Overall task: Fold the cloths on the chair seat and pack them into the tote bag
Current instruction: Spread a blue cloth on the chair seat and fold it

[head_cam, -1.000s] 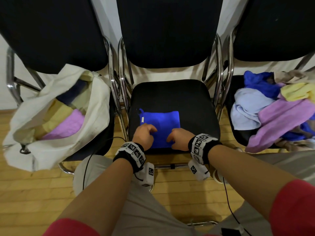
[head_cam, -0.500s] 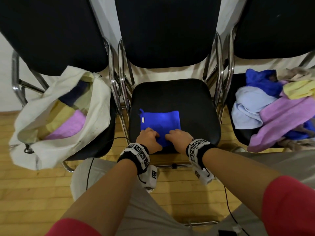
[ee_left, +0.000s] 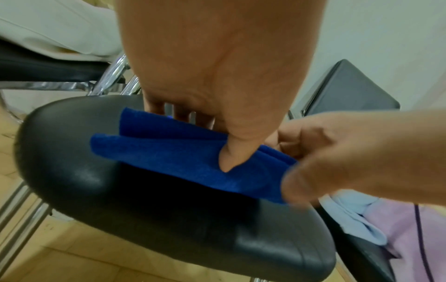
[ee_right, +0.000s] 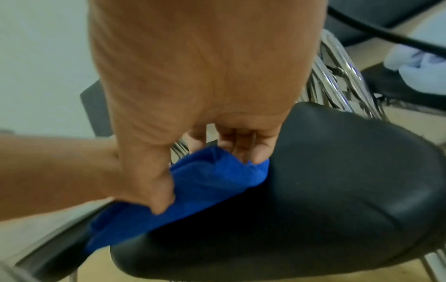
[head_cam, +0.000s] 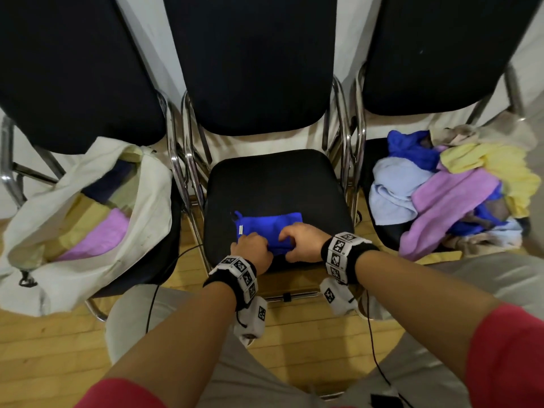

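Observation:
A folded blue cloth (head_cam: 266, 228) lies near the front of the middle chair seat (head_cam: 276, 184). My left hand (head_cam: 253, 252) pinches its near edge, thumb under and fingers on top, as the left wrist view shows the blue cloth (ee_left: 173, 160) lifted off the seat (ee_left: 169, 225). My right hand (head_cam: 303, 242) grips the same near edge, fingers curled over the blue cloth (ee_right: 212, 181) in the right wrist view. On the left chair stands the cream tote bag (head_cam: 97, 240), open, with folded purple and yellow cloths inside.
A heap of unfolded cloths (head_cam: 450, 192), light blue, purple, yellow and blue, covers the right chair seat. Chrome chair frames (head_cam: 343, 160) stand between the seats. Wooden floor lies below, and cables hang from my wrists.
Both hands slid back to the cloth's near edge and took hold of it, and that edge now lifts off the seat.

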Action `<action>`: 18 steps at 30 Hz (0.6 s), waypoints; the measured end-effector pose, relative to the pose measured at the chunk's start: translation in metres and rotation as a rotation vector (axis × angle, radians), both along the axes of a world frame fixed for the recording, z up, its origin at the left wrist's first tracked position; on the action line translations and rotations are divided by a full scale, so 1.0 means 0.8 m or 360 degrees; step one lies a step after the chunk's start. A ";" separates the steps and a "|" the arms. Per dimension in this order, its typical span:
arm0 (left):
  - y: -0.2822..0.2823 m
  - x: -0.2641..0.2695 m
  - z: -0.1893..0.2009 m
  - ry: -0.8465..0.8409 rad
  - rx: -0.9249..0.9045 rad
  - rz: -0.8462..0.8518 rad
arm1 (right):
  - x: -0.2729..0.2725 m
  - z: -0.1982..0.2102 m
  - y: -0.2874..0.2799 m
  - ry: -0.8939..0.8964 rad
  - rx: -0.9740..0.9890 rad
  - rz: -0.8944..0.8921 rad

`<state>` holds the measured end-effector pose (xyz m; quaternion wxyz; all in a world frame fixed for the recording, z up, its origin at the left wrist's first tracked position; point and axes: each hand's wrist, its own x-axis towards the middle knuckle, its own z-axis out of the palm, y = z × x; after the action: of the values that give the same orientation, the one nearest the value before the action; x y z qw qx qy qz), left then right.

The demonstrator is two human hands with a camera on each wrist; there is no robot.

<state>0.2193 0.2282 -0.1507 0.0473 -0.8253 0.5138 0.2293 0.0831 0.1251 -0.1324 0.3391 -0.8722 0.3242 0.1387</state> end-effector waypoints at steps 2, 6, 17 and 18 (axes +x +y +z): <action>-0.004 -0.005 0.006 0.0051 -0.0007 -0.0008 | -0.011 0.000 0.006 0.0065 -0.0208 0.0159; -0.008 -0.015 0.013 0.0278 0.0004 -0.0001 | -0.033 -0.008 0.007 0.0055 -0.0505 0.0268; 0.022 -0.002 0.001 0.0549 0.0009 0.0267 | -0.059 0.003 -0.024 -0.0142 -0.0063 -0.0144; 0.024 0.001 -0.001 0.0582 -0.0023 0.0329 | -0.060 0.002 -0.025 -0.0137 -0.0044 -0.0151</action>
<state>0.2200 0.2475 -0.1516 -0.0766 -0.8187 0.4280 0.3751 0.0351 0.1049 -0.1309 0.3469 -0.8656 0.3521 0.0806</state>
